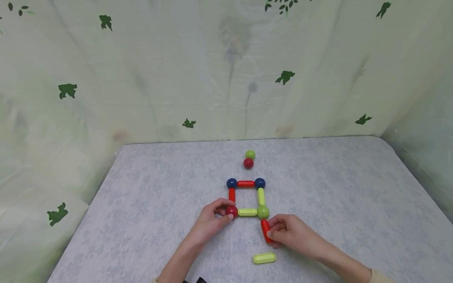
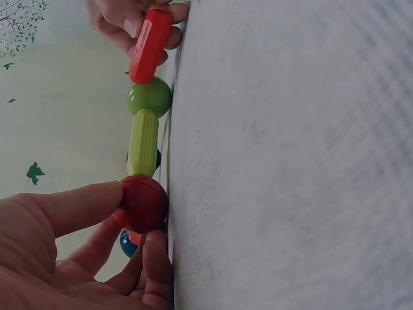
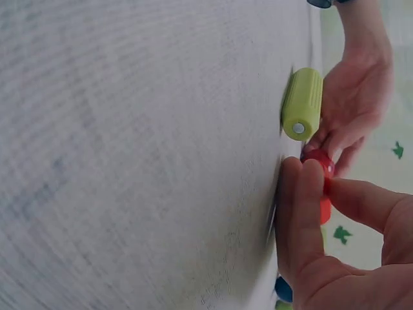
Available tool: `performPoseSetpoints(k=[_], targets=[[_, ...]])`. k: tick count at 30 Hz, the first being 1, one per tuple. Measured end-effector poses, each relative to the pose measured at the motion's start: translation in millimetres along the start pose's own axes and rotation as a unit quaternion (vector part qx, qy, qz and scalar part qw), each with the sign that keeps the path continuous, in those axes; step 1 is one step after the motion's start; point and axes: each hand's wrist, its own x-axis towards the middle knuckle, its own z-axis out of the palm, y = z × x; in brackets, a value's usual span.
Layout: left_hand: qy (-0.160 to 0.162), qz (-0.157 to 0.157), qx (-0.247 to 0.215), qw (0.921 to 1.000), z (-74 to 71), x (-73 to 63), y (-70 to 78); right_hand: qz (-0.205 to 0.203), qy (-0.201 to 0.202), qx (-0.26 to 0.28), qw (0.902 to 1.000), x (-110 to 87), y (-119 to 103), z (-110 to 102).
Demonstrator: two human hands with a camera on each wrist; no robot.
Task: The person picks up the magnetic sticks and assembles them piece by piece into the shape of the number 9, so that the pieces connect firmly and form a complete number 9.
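Note:
My left hand (image 1: 208, 223) holds a dark red ball (image 1: 232, 212) between thumb and fingers, at the near left corner of a square of balls and magnetic rods. My right hand (image 1: 294, 235) pinches a red rod (image 1: 265, 231), slightly tilted. In the left wrist view the far end of that rod (image 2: 151, 46) meets the green ball (image 2: 149, 97) at the near right corner. A yellow-green rod (image 1: 247, 212) joins the two near balls. Blue balls (image 1: 231, 183) form both far corners, with a red rod (image 1: 245, 183) between them. The sides are a red rod (image 1: 231, 194) and a yellow-green rod (image 1: 261, 196).
A loose yellow-green rod (image 1: 264, 258) lies near the front edge, with a metal tip visible in the right wrist view. Beyond the square sit a loose red ball (image 1: 248, 163) and a green ball (image 1: 250, 154). Leaf-patterned cloth hangs behind the grey table (image 1: 159, 177).

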Motion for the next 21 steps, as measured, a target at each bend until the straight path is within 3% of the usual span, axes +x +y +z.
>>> performPoseSetpoints(k=[6, 14, 21], targets=[[-0.002, -0.001, -0.003, 1.0, -0.4, -0.2, 0.5, -0.004, 0.002, 0.037, 0.9993, 0.9, 0.1, 1.6], [-0.003, -0.004, -0.004, 1.0, -0.1, -0.2, 0.5, 0.011, 0.02, 0.038, 0.999, 0.5, -0.2, 3.9], [-0.001, -0.006, -0.003, 1.0, 0.0, -0.9, 1.0, 0.012, 0.011, 0.032, 0.9994, 0.9, 0.0, 0.1]])
